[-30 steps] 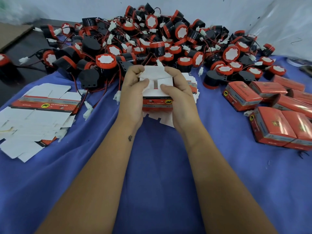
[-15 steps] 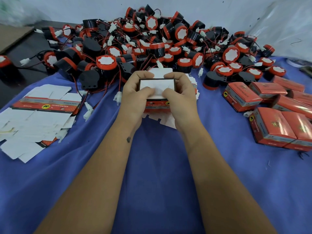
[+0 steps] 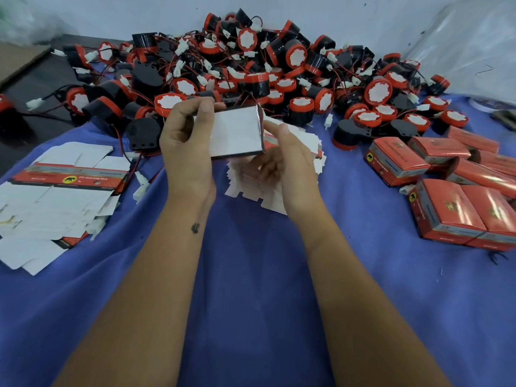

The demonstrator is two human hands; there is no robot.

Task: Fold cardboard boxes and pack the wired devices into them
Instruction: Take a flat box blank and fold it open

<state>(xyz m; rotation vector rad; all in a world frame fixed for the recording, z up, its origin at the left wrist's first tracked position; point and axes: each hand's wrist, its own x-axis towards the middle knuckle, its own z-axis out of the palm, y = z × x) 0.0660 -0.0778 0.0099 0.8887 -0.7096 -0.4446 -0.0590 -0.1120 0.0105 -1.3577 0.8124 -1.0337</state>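
Lifted and turned since a second ago, the folded box now shows its plain white closed end, where both thumbs had been pressing flaps down onto it. It is held up over the middle of the blue cloth, just in front of the heap of wired devices piled along the far edge. The left hand is curled round the box's left side, thumb on the upper edge and fingers behind; the right hand is half open beneath and beside the right edge, fingers loosely bent, and whether it touches the box cannot be told. One end looks closed, so the folding step is judged nearly done; next, the open end would have to be turned up and one device fetched from the heap, its wire and white plug tucked in before the last flap is shut. Counting: one box is in hand; one stack of flat blanks lies under the hands and another spread of flat blanks sits toward the left edge, too overlapped to number; roughly eight finished orange boxes are gathered at the right edge; the devices run to several dozen, beyond an exact count.
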